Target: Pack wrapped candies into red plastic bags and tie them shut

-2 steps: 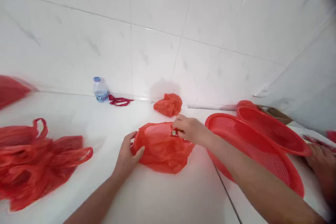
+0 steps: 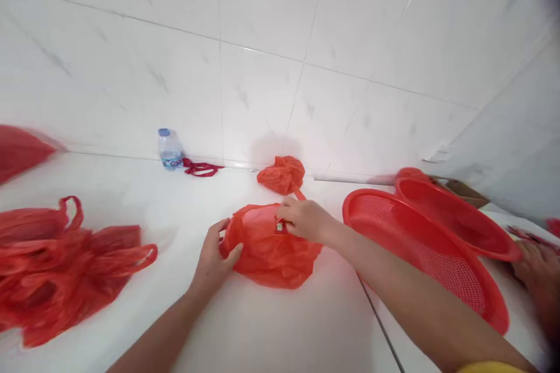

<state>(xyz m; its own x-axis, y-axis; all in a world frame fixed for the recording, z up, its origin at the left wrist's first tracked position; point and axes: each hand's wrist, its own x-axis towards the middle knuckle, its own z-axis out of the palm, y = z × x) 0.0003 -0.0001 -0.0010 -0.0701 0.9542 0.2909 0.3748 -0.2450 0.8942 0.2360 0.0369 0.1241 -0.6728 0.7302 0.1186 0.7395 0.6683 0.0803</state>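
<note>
A thin red plastic bag (image 2: 275,265) lies spread open on the white table before me. My left hand (image 2: 216,253) grips its left edge, thumb on the near side and fingers behind. Over the bag's opening, my right hand (image 2: 304,218) pinches a small red packet (image 2: 279,225) with a pale mark on it; its exact kind is too small to tell. A crumpled red plastic bag (image 2: 280,175) sits just behind, against the tiled wall.
Red plastic bags (image 2: 74,262) are heaped at the left. A water bottle (image 2: 170,150) and a dark red strap (image 2: 203,169) lie by the wall. To the right are a red mesh basket (image 2: 494,309) and a second red basket (image 2: 510,253), with another person's hand (image 2: 531,268) beside it.
My right hand has moved a little left over the bag's opening, carrying the small red packet. My left hand keeps its grip on the bag's edge.
</note>
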